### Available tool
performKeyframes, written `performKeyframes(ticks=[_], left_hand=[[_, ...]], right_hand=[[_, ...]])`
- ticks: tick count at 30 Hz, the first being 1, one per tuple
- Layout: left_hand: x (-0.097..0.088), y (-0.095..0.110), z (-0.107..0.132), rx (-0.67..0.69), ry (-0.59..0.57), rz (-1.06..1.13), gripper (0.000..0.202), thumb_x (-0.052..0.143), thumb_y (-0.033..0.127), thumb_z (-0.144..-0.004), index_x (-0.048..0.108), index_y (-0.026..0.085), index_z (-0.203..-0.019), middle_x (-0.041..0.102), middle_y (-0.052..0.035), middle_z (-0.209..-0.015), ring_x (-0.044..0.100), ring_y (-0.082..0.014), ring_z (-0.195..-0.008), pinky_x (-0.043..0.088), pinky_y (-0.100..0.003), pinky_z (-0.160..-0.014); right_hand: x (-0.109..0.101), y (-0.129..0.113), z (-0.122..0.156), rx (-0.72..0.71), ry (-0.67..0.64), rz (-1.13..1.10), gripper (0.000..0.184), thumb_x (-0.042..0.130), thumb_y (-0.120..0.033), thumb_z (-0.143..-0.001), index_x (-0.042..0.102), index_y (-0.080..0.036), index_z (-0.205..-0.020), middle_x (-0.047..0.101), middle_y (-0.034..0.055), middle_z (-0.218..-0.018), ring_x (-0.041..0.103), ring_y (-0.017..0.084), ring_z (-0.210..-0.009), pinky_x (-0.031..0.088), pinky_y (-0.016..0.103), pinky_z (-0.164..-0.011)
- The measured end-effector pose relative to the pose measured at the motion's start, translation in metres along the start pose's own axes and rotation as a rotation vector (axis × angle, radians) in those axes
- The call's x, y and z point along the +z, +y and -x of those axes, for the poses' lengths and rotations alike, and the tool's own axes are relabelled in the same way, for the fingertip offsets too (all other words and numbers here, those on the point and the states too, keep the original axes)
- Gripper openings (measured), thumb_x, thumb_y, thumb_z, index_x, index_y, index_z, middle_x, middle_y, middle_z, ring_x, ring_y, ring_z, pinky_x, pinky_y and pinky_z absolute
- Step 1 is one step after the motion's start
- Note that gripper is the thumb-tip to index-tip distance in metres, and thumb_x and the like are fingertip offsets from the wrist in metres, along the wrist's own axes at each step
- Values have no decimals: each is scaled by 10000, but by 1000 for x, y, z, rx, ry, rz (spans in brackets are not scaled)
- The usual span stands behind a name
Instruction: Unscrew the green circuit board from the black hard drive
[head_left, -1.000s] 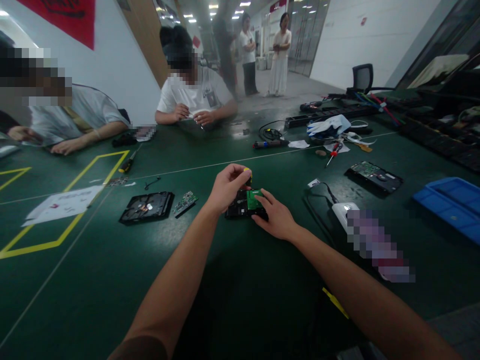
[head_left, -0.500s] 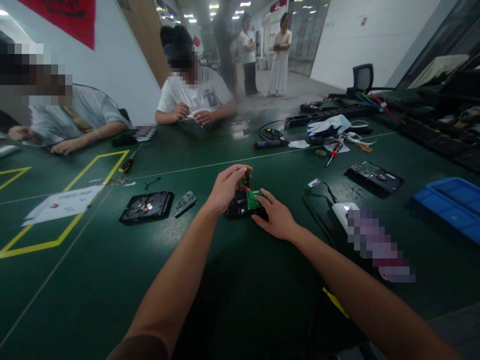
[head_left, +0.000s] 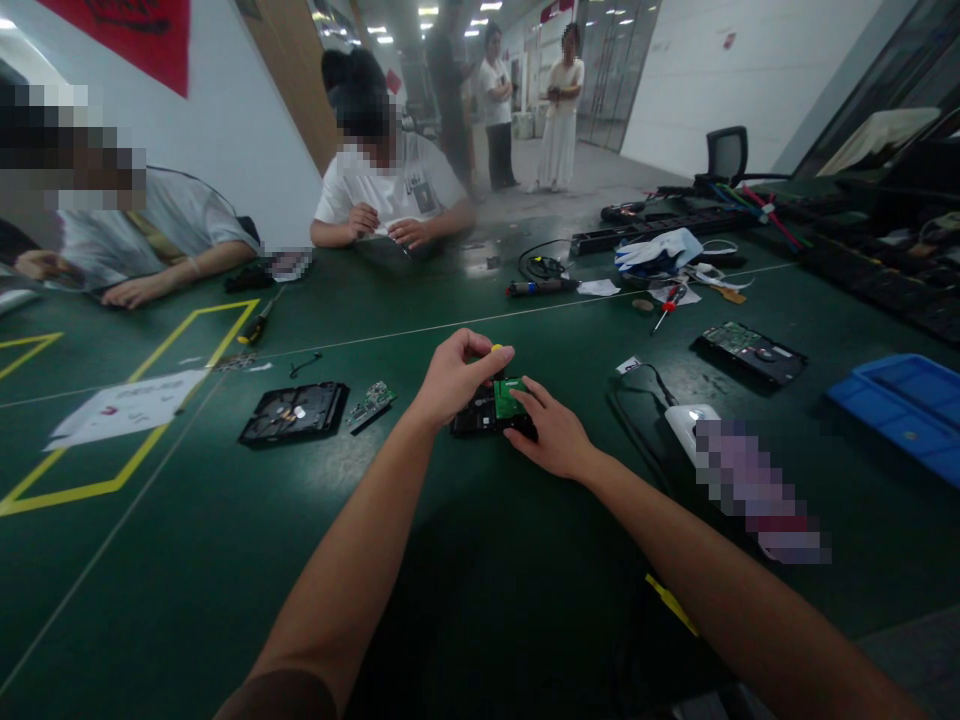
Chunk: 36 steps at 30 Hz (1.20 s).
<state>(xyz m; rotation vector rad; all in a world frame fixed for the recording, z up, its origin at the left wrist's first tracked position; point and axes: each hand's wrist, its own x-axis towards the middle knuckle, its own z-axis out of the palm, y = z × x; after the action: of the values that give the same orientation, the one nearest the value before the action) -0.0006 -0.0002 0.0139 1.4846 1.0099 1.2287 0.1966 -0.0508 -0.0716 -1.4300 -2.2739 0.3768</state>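
In the head view, a black hard drive (head_left: 470, 419) with a green circuit board (head_left: 509, 398) on top lies on the table before me. My left hand (head_left: 459, 375) is closed round the yellow-and-black handle of a screwdriver (head_left: 496, 349), held upright over the drive; its tip is hidden. My right hand (head_left: 551, 428) grips the drive's right side, fingertips on the green board and thumb at the near edge. To the left lie another hard drive (head_left: 294, 414) and a loose circuit board (head_left: 371, 404).
At right are a third hard drive (head_left: 750, 355), a blue tray (head_left: 900, 410) and a white device with a cable (head_left: 690, 418). A red screwdriver (head_left: 670, 305) and gloves (head_left: 660, 252) lie farther back. Two people sit across the table; a paper sheet (head_left: 127, 408) lies left.
My left fingers have shifted round the screwdriver handle, with the thumb now farther right across its top. My right hand and the hard drive stay in place.
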Motion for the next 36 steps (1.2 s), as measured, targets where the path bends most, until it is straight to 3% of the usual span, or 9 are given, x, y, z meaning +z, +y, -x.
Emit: performKeyframes(ticks=[9, 16, 21, 28, 36], left_hand=[[1, 1, -1, 33, -120, 111, 277, 747, 392, -888, 581, 185, -969, 669, -28, -896, 632, -115, -735, 574, -238, -638], [1, -3, -3, 42, -46, 99, 305, 758, 433, -877, 587, 187, -936, 614, -7, -859, 591, -108, -721, 578, -232, -630], [0, 0, -2, 69, -89, 70, 310, 777, 449, -862, 631, 191, -951, 572, 10, -819, 559, -104, -704, 586, -231, -621], [-1, -1, -3, 72, -98, 45, 357, 678, 463, -933, 734, 198, -1166, 721, -80, -1042, 676, -189, -983, 599, -265, -723], [-4, -4, -6, 12, -107, 144, 305, 619, 406, -946, 739, 224, -1158, 695, -68, -1031, 656, -192, -983, 596, -271, -709]], right_hand=[[0, 0, -1, 9, -15, 2, 669, 599, -508, -963, 414, -243, -1549, 295, 137, -1687, 484, 379, -1429, 490, 550, -1095], [0, 0, 0, 4, 2, -4, 668, 597, -505, -968, 402, -263, -1559, 293, 130, -1690, 478, 377, -1436, 496, 553, -1086], [0, 0, 0, -1, -5, 6, 670, 588, -511, -969, 411, -229, -1550, 284, 142, -1694, 499, 383, -1415, 505, 553, -1076], [1, 2, 0, -8, 2, 5, 658, 588, -512, -970, 419, -244, -1548, 300, 133, -1688, 496, 372, -1423, 503, 544, -1083], [2, 2, -1, -10, 6, -3, 658, 598, -500, -963, 428, -236, -1541, 309, 140, -1682, 479, 370, -1438, 482, 543, -1110]])
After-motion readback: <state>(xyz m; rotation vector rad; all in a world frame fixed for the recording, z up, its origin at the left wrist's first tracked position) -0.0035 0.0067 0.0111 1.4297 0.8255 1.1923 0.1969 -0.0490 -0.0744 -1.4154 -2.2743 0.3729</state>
